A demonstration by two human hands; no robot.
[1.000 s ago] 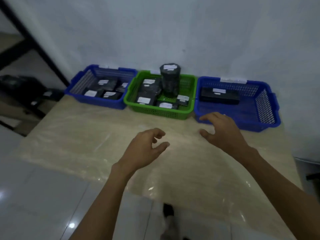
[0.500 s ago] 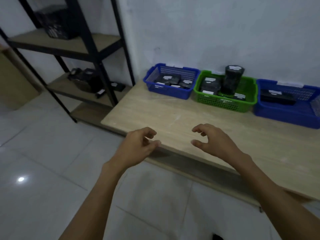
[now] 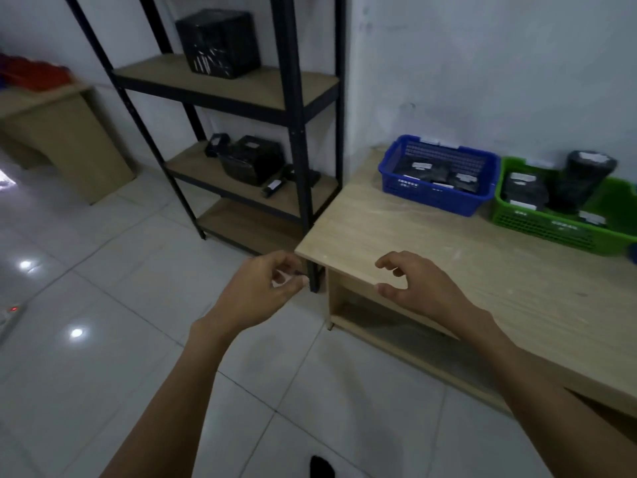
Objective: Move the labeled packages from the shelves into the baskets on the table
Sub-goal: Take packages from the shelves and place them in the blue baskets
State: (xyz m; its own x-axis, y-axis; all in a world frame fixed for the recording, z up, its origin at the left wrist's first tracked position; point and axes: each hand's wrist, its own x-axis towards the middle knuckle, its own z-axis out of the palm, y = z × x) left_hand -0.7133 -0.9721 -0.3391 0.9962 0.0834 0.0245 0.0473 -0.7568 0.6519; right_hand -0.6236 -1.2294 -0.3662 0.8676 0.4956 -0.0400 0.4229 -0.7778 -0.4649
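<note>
At the far left we see a low wooden desk (image 3: pixel 65 132) with something red (image 3: pixel 34 75) on top, blurred. Next comes the black shelf rack (image 3: pixel 297 132). On its upper shelf stands a black cube-shaped package (image 3: pixel 219 43). On the middle shelf sits a bulky black package (image 3: pixel 251 160) with a small dark one (image 3: pixel 217 144) behind it to the left and a slim package (image 3: pixel 272 186) with a white label lying near the front edge.

Our left grip (image 3: pixel 262 291) hangs over the white floor tiles (image 3: pixel 103 270), in front of the rack's near post. Its fingers are loosely curled and it holds nothing. Our right grip (image 3: pixel 420 291) hovers over the front corner of the table (image 3: pixel 396 243), its fingers also loosely bent and empty. The two are apart and touch no package.

Further right, against the wall, the blue basket (image 3: pixel 431 198) stands on the table with several flat black labeled packages inside. Just beside it is the green basket (image 3: pixel 537 231), which holds more flat packages and a tall black cylinder (image 3: pixel 582 181) standing upright with a label on top.
</note>
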